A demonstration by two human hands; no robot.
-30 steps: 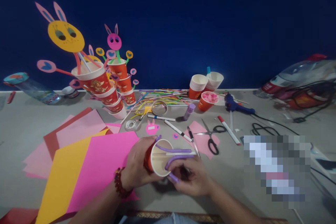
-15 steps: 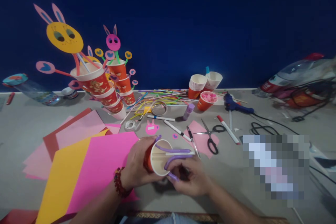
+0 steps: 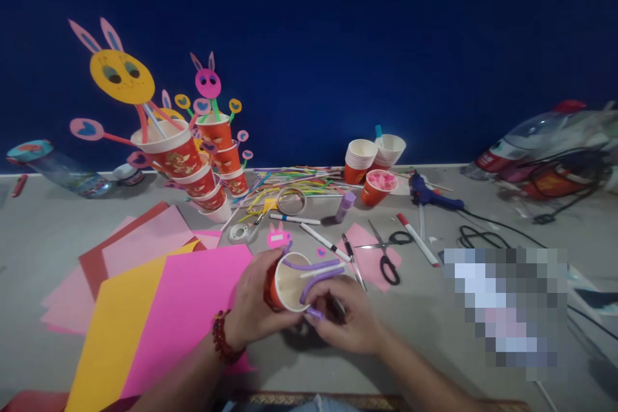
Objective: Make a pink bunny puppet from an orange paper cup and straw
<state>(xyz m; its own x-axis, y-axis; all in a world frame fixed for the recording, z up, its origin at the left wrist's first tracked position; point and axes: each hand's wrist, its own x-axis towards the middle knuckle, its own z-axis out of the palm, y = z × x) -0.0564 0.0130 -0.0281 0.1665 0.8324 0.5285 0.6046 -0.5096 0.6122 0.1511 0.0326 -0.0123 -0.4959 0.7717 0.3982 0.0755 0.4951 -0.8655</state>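
Note:
My left hand (image 3: pixel 258 299) is wrapped round a red paper cup (image 3: pixel 292 283), tilted so that its pale inside faces me. Purple pipe cleaners (image 3: pixel 316 265) and a white stick (image 3: pixel 333 270) reach out over the rim to the right. At the cup's lower right, my right hand (image 3: pixel 345 315) pinches a purple pipe cleaner piece (image 3: pixel 315 313) that bends over the rim. Just beyond the cup lie a pink paper bunny head (image 3: pixel 279 235) and a small pink paper oval (image 3: pixel 321 252). Scissors (image 3: pixel 383 251) rest on pink paper to the right.
Coloured paper sheets (image 3: pixel 188 309) spread at the left, below stacked-cup bunny figures (image 3: pixel 178 148). Pipe cleaners (image 3: pixel 294 180), paper cups (image 3: pixel 361 158), a glue stick (image 3: pixel 344 207), markers (image 3: pixel 418 239) and a glue gun (image 3: pixel 432 193) with its cord lie at the back and right.
Both hands and the cup have shifted slightly up and left in view. The white stick has swung to point a little more upward. Both grips stay the same.

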